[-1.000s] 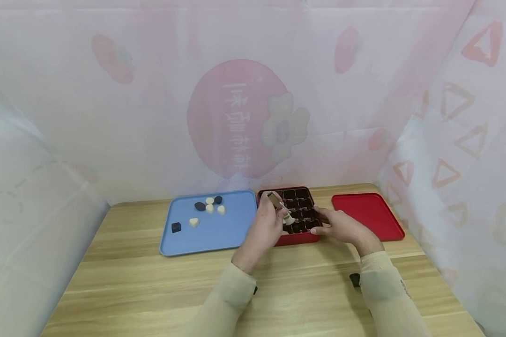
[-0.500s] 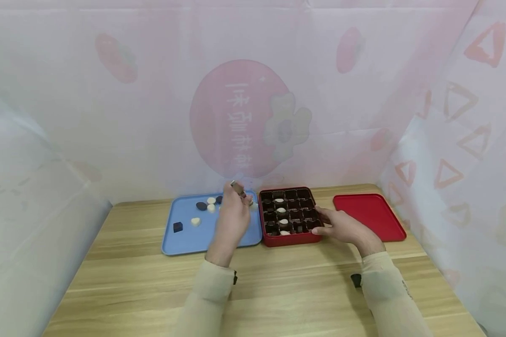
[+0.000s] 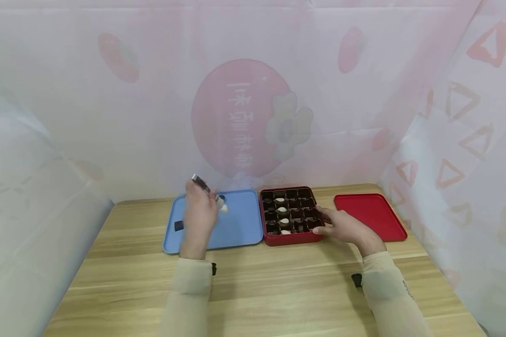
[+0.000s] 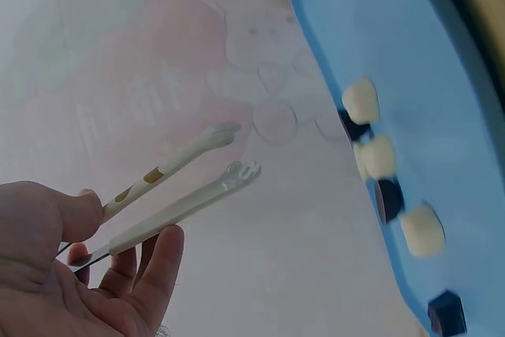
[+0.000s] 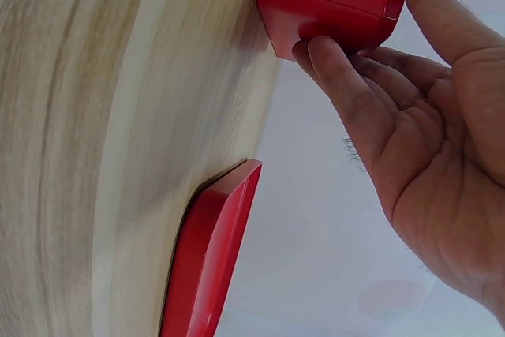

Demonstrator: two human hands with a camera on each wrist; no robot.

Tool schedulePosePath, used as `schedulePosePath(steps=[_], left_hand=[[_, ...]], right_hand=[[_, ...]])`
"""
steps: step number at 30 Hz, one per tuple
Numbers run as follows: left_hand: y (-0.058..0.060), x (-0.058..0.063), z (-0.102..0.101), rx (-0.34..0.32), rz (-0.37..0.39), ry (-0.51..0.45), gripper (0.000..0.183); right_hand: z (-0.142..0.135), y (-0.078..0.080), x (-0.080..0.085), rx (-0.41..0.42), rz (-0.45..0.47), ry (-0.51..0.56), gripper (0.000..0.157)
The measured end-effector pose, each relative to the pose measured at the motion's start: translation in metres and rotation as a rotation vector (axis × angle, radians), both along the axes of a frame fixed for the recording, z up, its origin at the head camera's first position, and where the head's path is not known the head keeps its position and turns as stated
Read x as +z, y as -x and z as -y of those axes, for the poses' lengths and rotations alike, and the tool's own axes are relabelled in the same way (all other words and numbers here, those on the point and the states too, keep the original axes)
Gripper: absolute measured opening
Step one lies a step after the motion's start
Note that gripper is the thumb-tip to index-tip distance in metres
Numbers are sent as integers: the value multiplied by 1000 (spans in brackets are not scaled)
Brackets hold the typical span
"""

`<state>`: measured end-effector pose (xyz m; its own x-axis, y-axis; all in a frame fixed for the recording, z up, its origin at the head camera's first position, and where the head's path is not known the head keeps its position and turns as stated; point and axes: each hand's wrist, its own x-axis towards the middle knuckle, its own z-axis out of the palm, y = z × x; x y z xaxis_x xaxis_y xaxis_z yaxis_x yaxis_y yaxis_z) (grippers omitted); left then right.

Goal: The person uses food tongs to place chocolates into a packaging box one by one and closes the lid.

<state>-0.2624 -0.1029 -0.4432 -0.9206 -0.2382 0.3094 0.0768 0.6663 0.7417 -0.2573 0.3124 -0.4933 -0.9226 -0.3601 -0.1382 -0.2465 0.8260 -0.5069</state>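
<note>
My left hand (image 3: pixel 200 213) grips a pair of small tongs (image 4: pixel 177 209) above the blue tray (image 3: pixel 240 229). The tongs' pale tips stand apart with nothing between them in the left wrist view. Cream-coloured chocolates (image 4: pixel 422 232) and dark ones (image 4: pixel 447 315) lie on the tray, partly covered by the hand in the head view. At the right side of the red box (image 3: pixel 293 239), my right hand (image 3: pixel 343 227) rests its extended fingers against the wall, the thumb by the near corner. Inside the box is a dark divided insert; a column of cells holds several cream chocolates (image 3: pixel 283 221).
A shallow red lid (image 3: pixel 368 215) lies to the right of the box on the wooden table (image 3: pixel 270 285). The box stands close against the tray's right edge. A pale printed sheet (image 3: pixel 152 140) hangs behind the table and along both sides.
My left hand has moved left with the tongs, from over the box to over the tray. A cream chocolate was left in the box's near row. The right hand stays put.
</note>
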Motion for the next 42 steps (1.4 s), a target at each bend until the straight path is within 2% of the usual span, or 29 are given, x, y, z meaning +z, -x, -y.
schedulePosePath(steps=[4, 11, 19, 23, 30, 42], left_hand=[[0, 1, 24, 48, 18, -39, 51], [-1, 0, 62, 141, 37, -51, 61], [1, -11, 93, 214, 144, -118, 75], [3, -23, 101, 232, 175, -105, 75], [7, -41, 106, 234, 180, -85, 71], [5, -43, 104, 234, 174, -16, 72]], right_hand=[[0, 0, 0, -1, 3, -5, 92], [-4, 1, 1, -9, 8, -5, 92], [-4, 0, 0, -14, 16, 5, 92], [-3, -1, 0, -6, 11, 6, 92], [-1, -1, -1, -7, 10, 6, 92], [-1, 0, -1, 4, 0, 10, 92]])
